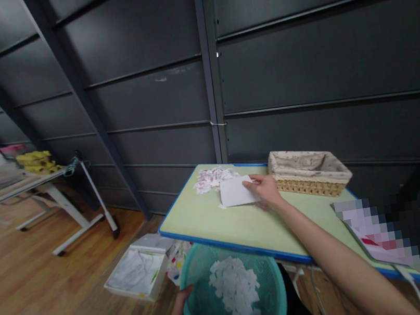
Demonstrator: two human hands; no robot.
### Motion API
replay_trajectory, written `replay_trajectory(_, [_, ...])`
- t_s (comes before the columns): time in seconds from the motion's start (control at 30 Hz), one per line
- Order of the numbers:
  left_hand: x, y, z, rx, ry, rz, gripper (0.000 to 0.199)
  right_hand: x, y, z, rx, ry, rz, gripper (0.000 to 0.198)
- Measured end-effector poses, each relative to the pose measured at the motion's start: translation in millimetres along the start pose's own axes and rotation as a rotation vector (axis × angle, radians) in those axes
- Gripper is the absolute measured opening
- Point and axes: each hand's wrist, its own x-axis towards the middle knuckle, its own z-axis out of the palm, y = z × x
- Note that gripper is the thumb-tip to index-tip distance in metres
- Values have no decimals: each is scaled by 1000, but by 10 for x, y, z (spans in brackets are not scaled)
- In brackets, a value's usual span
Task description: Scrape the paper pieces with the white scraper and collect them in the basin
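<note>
My right hand (265, 189) grips a white card (234, 192) by its right edge, thumb on top, low over the pale green table top (199, 217). Behind and left of the card lies a heap of torn white and pinkish paper scraps (213, 177). Below the table's front edge, my left hand (184, 297) grasps the rim of a green plastic basket (280, 294) at its left side. White paper pieces (235, 290) are piled inside the basket. Part of the left hand is hidden by the basket.
A lined wicker basket (309, 187) stands at the table's back right. A blurred-out flat item (380, 237) lies at the right end, with a white cable nearby. On the floor left sits an open white box (133, 274). Another table (13, 192) with yellow objects (39, 162) stands farther left.
</note>
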Motion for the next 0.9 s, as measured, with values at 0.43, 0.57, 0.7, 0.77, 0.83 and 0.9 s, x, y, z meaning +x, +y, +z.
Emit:
replay_trajectory(0.43, [151,-39,-144,-72,-49,-7,21,-157,-154,-20,208,-476,161,39])
replay_trajectory(0.57, [164,-58,-153,-58,-44,30,9,-217,-193,23,328,-631,211,40])
replay_trajectory(0.7, [180,-49,-133,-45,-3,43,4,-230,-241,27,389,-607,183,40])
replay_trajectory(0.77, [185,-36,-134,-52,15,31,3,-210,-228,22,413,-537,194,42])
replay_trajectory(0.83, [188,-25,-147,-58,9,39,5,-180,-193,23,423,-485,221,45])
replay_trajectory(0.9, [197,-26,-166,-51,2,57,6,-142,-153,27,440,-398,229,51])
